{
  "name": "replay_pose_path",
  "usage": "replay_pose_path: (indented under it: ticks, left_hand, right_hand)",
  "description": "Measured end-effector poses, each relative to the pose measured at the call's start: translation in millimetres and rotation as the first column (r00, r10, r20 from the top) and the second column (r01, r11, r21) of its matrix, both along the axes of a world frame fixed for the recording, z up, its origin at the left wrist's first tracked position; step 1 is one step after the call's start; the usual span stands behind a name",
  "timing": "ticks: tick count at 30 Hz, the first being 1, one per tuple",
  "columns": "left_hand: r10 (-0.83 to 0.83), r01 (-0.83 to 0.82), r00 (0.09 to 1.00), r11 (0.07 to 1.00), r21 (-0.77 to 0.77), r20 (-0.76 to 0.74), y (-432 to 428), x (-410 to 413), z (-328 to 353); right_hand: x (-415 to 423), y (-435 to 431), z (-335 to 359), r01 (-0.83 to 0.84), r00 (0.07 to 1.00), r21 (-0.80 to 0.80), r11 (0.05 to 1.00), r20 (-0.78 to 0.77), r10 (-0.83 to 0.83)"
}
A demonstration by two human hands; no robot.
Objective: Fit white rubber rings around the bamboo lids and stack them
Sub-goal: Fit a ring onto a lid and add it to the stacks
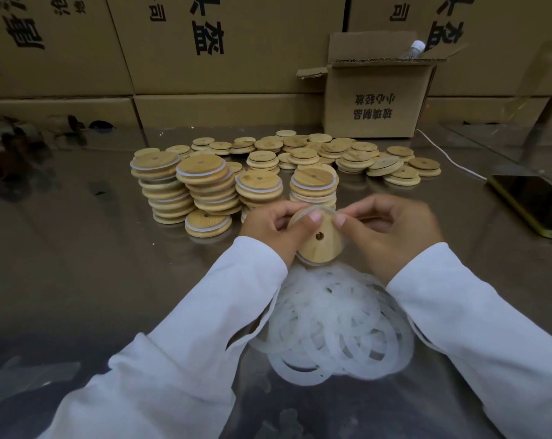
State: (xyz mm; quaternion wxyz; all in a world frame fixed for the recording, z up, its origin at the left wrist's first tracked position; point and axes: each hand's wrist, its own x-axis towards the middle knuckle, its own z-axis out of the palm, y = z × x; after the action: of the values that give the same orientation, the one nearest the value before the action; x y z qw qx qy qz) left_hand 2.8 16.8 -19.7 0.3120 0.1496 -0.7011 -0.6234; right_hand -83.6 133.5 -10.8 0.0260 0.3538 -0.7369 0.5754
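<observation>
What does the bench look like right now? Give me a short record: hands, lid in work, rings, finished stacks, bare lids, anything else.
left hand: grips the lid, which is tilted on edge
right hand: grips the same lid, thumb at its top edge
ring: partly on, showing along the lid's top edge
loose rings: heap on the table between the sleeves
stacks: several, of ringed lids, just behind the hands
bare lids: low piles farther back
other: open box back right; phone at right
</observation>
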Motion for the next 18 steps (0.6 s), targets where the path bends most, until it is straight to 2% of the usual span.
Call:
replay_pose_path:
  ticks: [4,8,14,18]
  left_hand:
    - [-0.028,0.024,0.999,0.993,-0.120,-0.026,-3.3,2.4,6.9]
    - [-0.057,0.050,0.997,0.988,-0.146,-0.047,-7.6,4.3,13.7]
    - [-0.036,0.023,0.995,0.991,-0.131,-0.098,-9.7,5.0,16.4]
    - [-0.007,-0.001,0.997,0.995,-0.097,-0.077,-5.3,3.7,11.1]
  right_hand:
    - [-1.7,1.3,5.5,-0.039,0.995,-0.029,0.999,0.091,0.042]
    - [-2.6,2.5,11.2,-0.095,0.984,-0.070,0.993,0.146,0.104]
    - [-1.2,2.0,13.0,-0.120,0.987,-0.108,0.987,0.096,0.130]
    - [0.3,1.1,8.4,-0.095,0.993,-0.120,0.988,0.063,0.103]
